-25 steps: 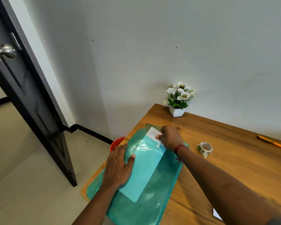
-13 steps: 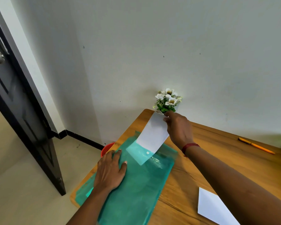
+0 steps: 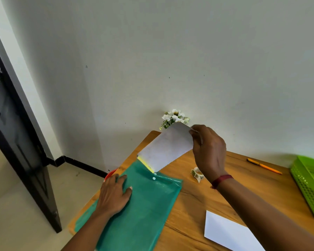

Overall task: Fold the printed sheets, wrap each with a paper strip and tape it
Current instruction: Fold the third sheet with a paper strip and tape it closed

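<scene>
The left hand [image 3: 114,194] lies flat with straight fingers on the green folder [image 3: 145,211] and holds nothing. I think it presses down to keep the folder from sliding on the surface [image 3: 198,200]. The right hand [image 3: 208,153] has its grip pinched on the far top edge of a paper sheet [image 3: 168,146]. The sheet is up in the air, tilted, with its low end just at the folder's far open end. A white sheet [image 3: 225,230] lies near on the right. A tape roll [image 3: 198,173] sits beside the right wrist.
</scene>
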Tool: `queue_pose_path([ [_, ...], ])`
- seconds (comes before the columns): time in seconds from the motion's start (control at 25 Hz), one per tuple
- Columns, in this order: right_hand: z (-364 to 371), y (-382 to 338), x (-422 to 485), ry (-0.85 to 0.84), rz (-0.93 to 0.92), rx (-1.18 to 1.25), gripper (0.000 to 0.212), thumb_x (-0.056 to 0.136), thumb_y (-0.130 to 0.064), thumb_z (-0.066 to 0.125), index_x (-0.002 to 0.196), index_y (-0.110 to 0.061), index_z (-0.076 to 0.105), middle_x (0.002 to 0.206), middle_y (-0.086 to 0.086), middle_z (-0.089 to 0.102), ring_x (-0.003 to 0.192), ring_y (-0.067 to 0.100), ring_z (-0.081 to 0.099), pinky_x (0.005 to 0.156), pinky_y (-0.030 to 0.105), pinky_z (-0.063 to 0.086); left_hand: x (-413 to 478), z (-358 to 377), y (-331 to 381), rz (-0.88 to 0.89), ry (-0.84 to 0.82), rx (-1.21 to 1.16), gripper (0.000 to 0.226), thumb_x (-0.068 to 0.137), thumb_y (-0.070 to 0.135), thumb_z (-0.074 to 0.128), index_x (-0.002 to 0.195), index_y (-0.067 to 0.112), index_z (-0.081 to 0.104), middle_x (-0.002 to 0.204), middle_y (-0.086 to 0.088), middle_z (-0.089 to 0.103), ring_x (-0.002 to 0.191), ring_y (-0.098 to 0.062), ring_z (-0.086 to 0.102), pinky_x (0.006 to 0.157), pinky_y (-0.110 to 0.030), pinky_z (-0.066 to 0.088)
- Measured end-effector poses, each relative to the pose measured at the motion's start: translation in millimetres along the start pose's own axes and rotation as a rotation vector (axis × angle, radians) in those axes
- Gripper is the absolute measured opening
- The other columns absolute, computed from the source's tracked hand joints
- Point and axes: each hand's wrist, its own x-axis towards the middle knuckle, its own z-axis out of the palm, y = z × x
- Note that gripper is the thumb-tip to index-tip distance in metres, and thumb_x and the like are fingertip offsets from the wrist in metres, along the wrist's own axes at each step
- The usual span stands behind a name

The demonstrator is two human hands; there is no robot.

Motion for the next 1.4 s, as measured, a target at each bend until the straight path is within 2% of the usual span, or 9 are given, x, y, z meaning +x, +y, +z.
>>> queue_pose_path([
  [0.12, -9, 6, -15, 0.055, 0.219, 0.149, 0.010, 0.093, -0.012, 0.065, 0.103, -0.013, 0.069, 0.088, -0.004, 0.071, 0.077, 0.010, 0.061, 0.061, 0.028, 0.049, 1, -14, 20, 0.041, 0.080, -0.064, 0.055, 0.092, 0.042, 0.059, 0.141, 0.018, 0.052, 0.139, -0.007, 0.052, 0.131, -0.029, 0.044, 0.114, -0.043, 0.028],
  [0.2, -14, 11, -31, 0.052, 0.431, 0.257, 0.005, 0.095, -0.020, 0.063, 0.098, -0.024, 0.065, 0.086, -0.018, 0.066, 0.079, 0.013, 0.065, 0.060, 0.032, 0.052, -3, -24, 48, 0.021, 0.122, -0.276, 0.045, 0.093, 0.035, 0.063, 0.134, 0.017, 0.059, 0.134, -0.004, 0.057, 0.126, -0.025, 0.049, 0.110, -0.041, 0.037],
  [0.32, -18, 17, -67, 0.058, 0.756, 0.434, 0.008, 0.095, -0.024, 0.064, 0.093, -0.030, 0.059, 0.094, -0.006, 0.065, 0.088, 0.022, 0.067, 0.059, 0.043, 0.060, -20, -28, 100, -0.071, 0.060, -0.680, 0.032, 0.093, 0.031, 0.066, 0.123, 0.020, 0.066, 0.123, 0.004, 0.064, 0.117, -0.016, 0.058, 0.101, -0.037, 0.047],
  [0.48, -29, 17, -119, 0.179, 1.131, 0.704, 0.008, 0.096, -0.019, 0.062, 0.102, -0.024, 0.058, 0.107, 0.004, 0.064, 0.098, 0.023, 0.067, 0.059, 0.036, 0.062, -40, -25, 162, -0.295, -0.097, -1.126, 0.013, 0.094, 0.035, 0.063, 0.101, 0.026, 0.069, 0.098, 0.001, 0.072, 0.099, -0.021, 0.067, 0.088, -0.039, 0.054],
  [0.72, -53, 21, -177, 0.261, 1.472, 0.941, 0.029, 0.094, -0.017, 0.063, 0.122, -0.017, 0.054, 0.115, 0.005, 0.063, 0.102, 0.027, 0.062, 0.065, 0.046, 0.062, -51, -11, 216, -0.483, -0.320, -1.590, 0.034, 0.088, 0.026, 0.075, 0.118, 0.023, 0.058, 0.110, -0.005, 0.071, 0.104, -0.023, 0.068, 0.082, -0.038, 0.060],
  [0.88, -71, 28, -203, 0.143, 1.578, 0.899, 0.030, 0.089, -0.013, 0.070, 0.116, -0.017, 0.056, 0.113, 0.006, 0.065, 0.102, 0.031, 0.061, 0.064, 0.051, 0.061, -52, 0, 233, -0.473, -0.263, -1.460, 0.035, 0.090, 0.010, 0.071, 0.120, 0.021, 0.058, 0.112, -0.002, 0.070, 0.104, -0.022, 0.067, 0.091, -0.046, 0.057],
  [1.08, -113, 53, -216, 0.080, 1.310, 0.582, 0.029, 0.086, -0.016, 0.075, 0.104, -0.027, 0.055, 0.109, 0.009, 0.067, 0.094, 0.021, 0.065, 0.059, 0.040, 0.059, -43, -12, 230, -0.068, -0.417, -1.077, 0.024, 0.097, 0.012, 0.061, 0.108, 0.033, 0.066, 0.107, 0.012, 0.073, 0.092, -0.003, 0.069, 0.071, -0.021, 0.056],
  [1.24, -136, 71, -214, -0.036, 1.096, 0.352, 0.048, 0.084, -0.027, 0.077, 0.121, -0.032, 0.047, 0.120, -0.011, 0.059, 0.113, 0.014, 0.056, 0.093, 0.041, 0.051, -40, -23, 229, 0.390, -0.643, -0.612, 0.034, 0.100, 0.014, 0.052, 0.125, 0.034, 0.066, 0.114, 0.025, 0.069, 0.099, 0.007, 0.064, 0.085, -0.020, 0.053],
  [1.4, -146, 83, -220, -0.141, 0.998, 0.283, 0.073, 0.082, -0.032, 0.078, 0.144, -0.026, 0.039, 0.131, -0.013, 0.051, 0.122, 0.007, 0.047, 0.093, 0.032, 0.046, -41, -26, 241, 0.608, -0.735, -0.255, 0.039, 0.102, 0.019, 0.053, 0.137, 0.035, 0.056, 0.131, 0.019, 0.062, 0.115, -0.006, 0.059, 0.092, -0.027, 0.051],
])
